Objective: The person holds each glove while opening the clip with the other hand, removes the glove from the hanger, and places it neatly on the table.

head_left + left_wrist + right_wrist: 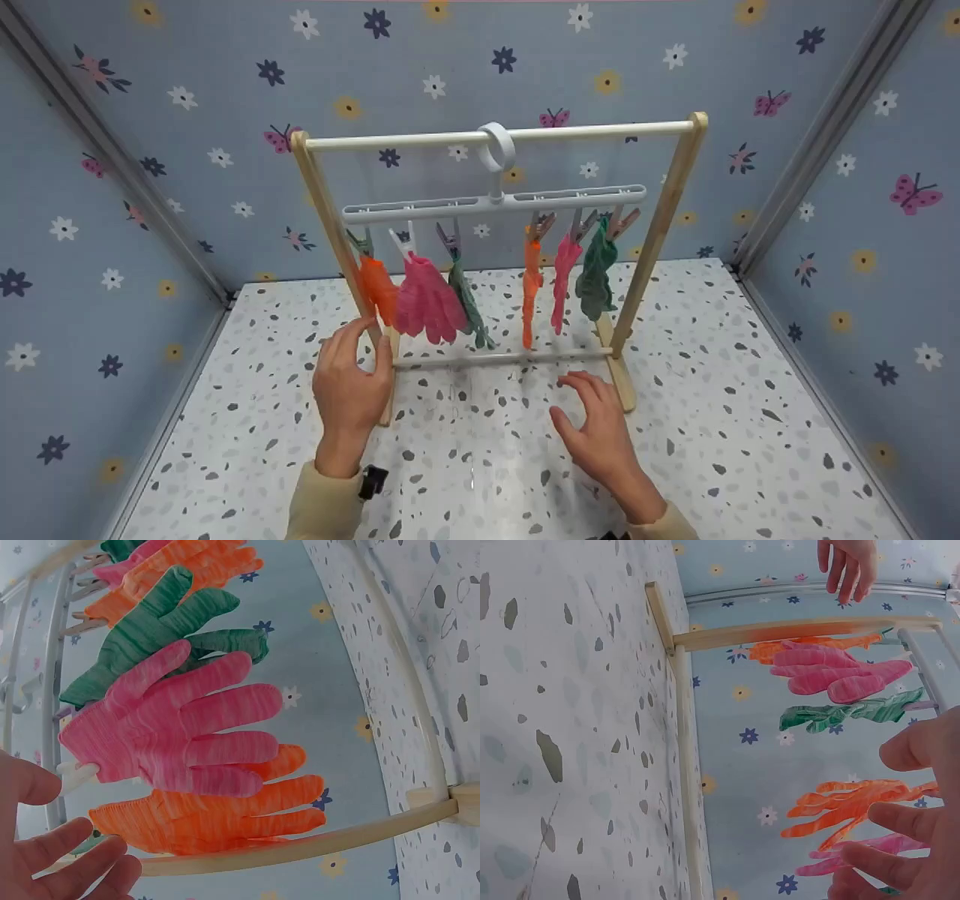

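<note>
A white hanger point(420, 211) hangs by its ring from the top rod of a small wooden rack point(654, 236). Clipped under its left half are an orange glove point(379, 291), a pink glove point(429, 304) and a green glove point(466, 300). Another orange glove point(532, 292), pink glove point(564, 277) and green glove point(597, 274) hang under the right half. Beside the left post is my left hand point(351, 386), its fingers relaxed and bent; whether they touch the post cannot be told. My right hand point(598, 435) hovers in front of the lower rod, fingers loosely spread, holding nothing.
The rack stands on a white speckled tabletop point(247, 420), its two wooden feet point(621, 382) pointing forward. Blue flowered panels point(847, 300) close in the back and both sides. A thin lower rod point(495, 358) joins the posts near the tabletop.
</note>
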The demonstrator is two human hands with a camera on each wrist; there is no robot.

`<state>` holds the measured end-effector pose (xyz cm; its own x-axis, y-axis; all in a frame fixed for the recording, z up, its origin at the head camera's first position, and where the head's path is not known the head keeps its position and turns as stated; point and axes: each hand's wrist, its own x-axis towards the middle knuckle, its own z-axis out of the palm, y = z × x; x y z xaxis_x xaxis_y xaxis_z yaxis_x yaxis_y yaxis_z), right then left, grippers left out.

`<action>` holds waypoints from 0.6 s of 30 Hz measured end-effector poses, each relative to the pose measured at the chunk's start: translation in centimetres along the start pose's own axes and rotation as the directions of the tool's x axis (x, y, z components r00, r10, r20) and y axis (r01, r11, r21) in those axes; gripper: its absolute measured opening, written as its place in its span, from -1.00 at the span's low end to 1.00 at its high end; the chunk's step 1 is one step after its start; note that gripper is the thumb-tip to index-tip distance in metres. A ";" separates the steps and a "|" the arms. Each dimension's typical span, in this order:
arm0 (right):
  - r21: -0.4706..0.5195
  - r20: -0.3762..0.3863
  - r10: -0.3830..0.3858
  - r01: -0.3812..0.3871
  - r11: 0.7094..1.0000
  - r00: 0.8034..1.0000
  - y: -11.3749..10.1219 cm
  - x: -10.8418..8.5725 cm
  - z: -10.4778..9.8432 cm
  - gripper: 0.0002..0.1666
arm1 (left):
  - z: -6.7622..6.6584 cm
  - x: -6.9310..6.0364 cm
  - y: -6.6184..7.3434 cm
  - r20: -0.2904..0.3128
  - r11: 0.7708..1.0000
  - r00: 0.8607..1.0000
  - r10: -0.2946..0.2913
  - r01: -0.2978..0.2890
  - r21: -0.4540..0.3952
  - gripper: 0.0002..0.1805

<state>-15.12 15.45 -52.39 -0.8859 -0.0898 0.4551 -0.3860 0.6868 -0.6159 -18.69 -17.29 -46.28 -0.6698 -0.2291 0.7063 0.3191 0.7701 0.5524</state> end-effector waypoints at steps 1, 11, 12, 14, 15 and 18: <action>0.002 0.005 0.000 0.000 1.000 1.000 -0.1 0.0 0.1 -0.57 | -0.1 0.3 0.0 -0.006 1.000 1.000 0.002 -0.002 -0.007 -0.68; 0.026 0.052 0.032 -0.034 0.999 0.998 -1.2 0.5 0.5 -0.59 | -0.9 3.2 -0.2 -0.042 0.996 0.998 -0.044 0.040 -0.085 -0.68; 0.029 0.050 0.027 -0.029 0.999 0.998 -1.3 0.6 0.5 -0.59 | -0.9 3.4 -0.2 -0.040 0.994 0.998 -0.048 0.044 -0.097 -0.68; 0.034 0.043 0.009 -0.010 0.999 0.999 -1.5 0.7 0.6 -0.59 | -0.8 3.8 -0.2 -0.028 0.991 0.998 -0.061 0.057 -0.121 -0.68; 0.036 0.039 -0.003 0.001 0.999 0.999 -1.6 0.8 0.6 -0.60 | -0.8 4.0 -0.2 -0.020 0.990 0.998 -0.067 0.064 -0.129 -0.67; 0.046 0.025 -0.043 0.041 0.998 0.999 -2.0 1.1 0.8 -0.62 | -0.6 4.5 -0.3 0.002 0.983 0.995 -0.098 0.097 -0.157 -0.67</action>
<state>-15.51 13.39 -51.23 -0.8747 -0.1368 0.4649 -0.4338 0.6487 -0.6253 -21.39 -18.96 -42.97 -0.6990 -0.3029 0.6478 0.3537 0.6409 0.6813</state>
